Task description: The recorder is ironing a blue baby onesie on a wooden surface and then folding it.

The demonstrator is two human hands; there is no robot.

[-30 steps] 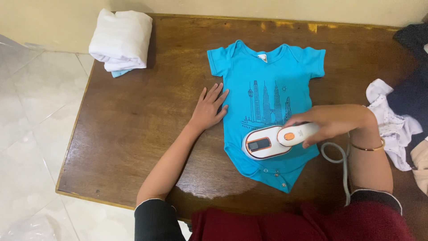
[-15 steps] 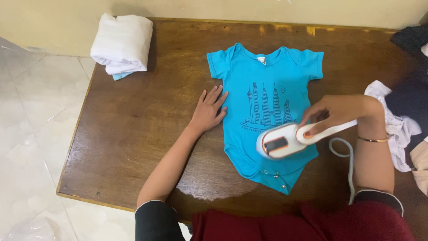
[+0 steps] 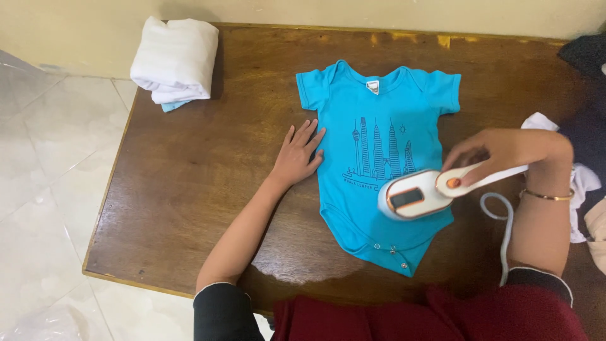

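**Iron Position: Lower Right Edge of Garment**

Since the earlier frames, the white and orange handheld iron (image 3: pixel 421 192) has travelled from the lower middle of the blue baby bodysuit (image 3: pixel 372 126) toward 3 o'clock. Its head now lies over the garment's right edge, at 5 o'clock from the printed skyline. The left hand (image 3: pixel 298 156) has not moved.

The right hand (image 3: pixel 505 155) is closed around the iron's handle, thumb on top near the orange button, forearm running toward 6 o'clock. A pale cord (image 3: pixel 502 221) loops below the wrist.

The left hand lies flat, fingers spread wide, holding nothing. Its fingertips touch the bodysuit's left edge at 9 o'clock.

The bodysuit lies face up at the centre of the wooden table (image 3: pixel 189 177). Folded white cloth (image 3: pixel 175 60) sits at 10 o'clock. Loose clothes (image 3: pixel 581 177) lie at 3 o'clock.
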